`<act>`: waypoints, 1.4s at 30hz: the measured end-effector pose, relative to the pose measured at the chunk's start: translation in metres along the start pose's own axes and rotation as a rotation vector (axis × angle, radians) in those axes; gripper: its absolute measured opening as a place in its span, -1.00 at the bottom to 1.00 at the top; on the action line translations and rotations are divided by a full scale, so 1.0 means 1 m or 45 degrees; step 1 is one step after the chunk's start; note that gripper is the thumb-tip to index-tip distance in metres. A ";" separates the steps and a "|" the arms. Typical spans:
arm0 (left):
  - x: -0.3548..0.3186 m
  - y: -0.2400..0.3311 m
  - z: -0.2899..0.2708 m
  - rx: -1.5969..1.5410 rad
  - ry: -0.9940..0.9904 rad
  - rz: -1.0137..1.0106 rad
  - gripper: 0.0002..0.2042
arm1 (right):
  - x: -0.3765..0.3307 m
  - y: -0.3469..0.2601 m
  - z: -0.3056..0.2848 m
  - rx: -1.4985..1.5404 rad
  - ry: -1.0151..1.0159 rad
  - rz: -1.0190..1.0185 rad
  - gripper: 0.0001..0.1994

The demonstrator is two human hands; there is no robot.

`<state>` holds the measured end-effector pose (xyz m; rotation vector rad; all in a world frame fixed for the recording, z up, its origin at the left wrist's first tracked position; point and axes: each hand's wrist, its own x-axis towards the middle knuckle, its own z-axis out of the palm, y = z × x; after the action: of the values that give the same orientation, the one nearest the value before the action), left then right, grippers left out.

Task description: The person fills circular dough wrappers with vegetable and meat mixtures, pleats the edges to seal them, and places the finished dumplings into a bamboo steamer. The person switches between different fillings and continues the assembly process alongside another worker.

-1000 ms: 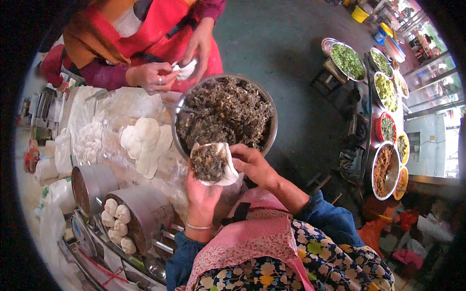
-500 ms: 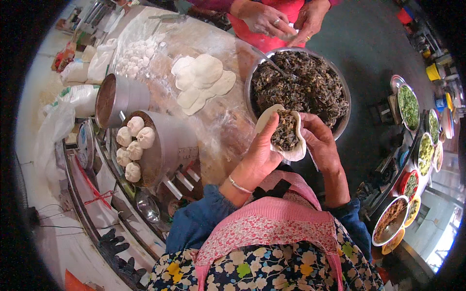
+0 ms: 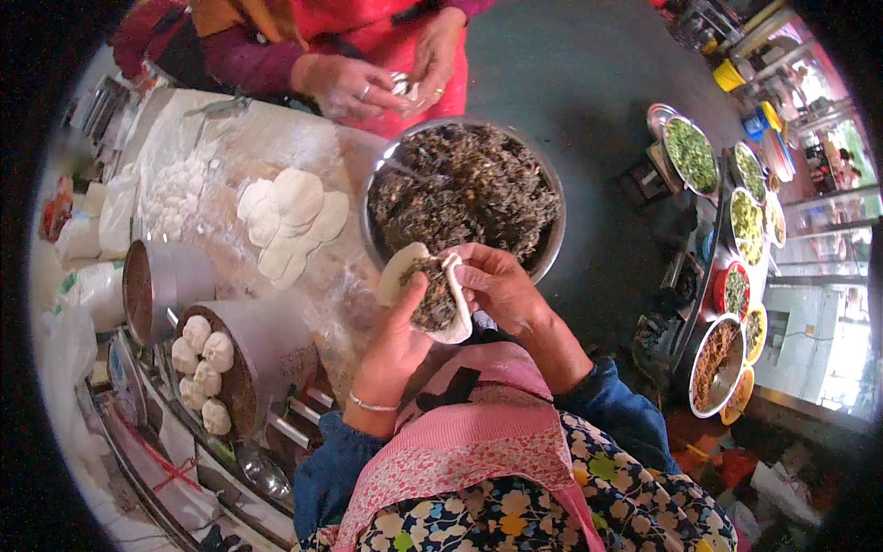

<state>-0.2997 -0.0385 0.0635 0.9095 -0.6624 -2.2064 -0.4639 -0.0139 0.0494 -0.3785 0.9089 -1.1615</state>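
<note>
A round dough wrapper [image 3: 390, 280] with dark chopped filling [image 3: 429, 311] rests in my left hand [image 3: 394, 339], whose thumb lies over the filling. The fingers of my right hand [image 3: 497, 287] pinch the wrapper's far right edge, where the dough is drawn up into a small fold. Just beyond my hands stands a large metal bowl [image 3: 556, 235] heaped with the same dark filling. Flat dough wrappers [image 3: 296, 198] lie overlapping on the floured table [image 3: 336, 276], left of the bowl.
Several shaped buns [image 3: 208, 378] sit on a metal steamer [image 3: 271, 354] at left, with another steamer [image 3: 189, 281] behind. Small dough pieces [image 3: 175, 193] lie farther back. Across the table, a co-worker's hands [image 3: 354, 90] hold dough. Bowls of chopped greens [image 3: 690, 155] line the right side.
The view has swung, shifting the scene leftward. My right fingers have moved from the wrapper's right side to its far edge and gathered a fold there. The left hand still holds the wrapper.
</note>
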 end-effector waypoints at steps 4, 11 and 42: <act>0.003 -0.004 0.000 -0.210 0.048 -0.011 -0.60 | -0.002 0.005 -0.004 -0.041 0.052 -0.149 -0.90; 0.007 -0.003 0.001 0.126 0.062 0.080 -0.60 | -0.001 -0.005 -0.003 -0.062 -0.019 -0.056 -0.90; 0.016 0.044 0.005 0.497 -0.200 -0.015 -0.56 | -0.012 -0.014 -0.008 -0.756 -0.046 -0.572 -0.84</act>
<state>-0.2958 -0.0778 0.0887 0.9324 -1.1954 -2.2139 -0.4801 -0.0073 0.0594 -1.1271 1.1668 -1.2649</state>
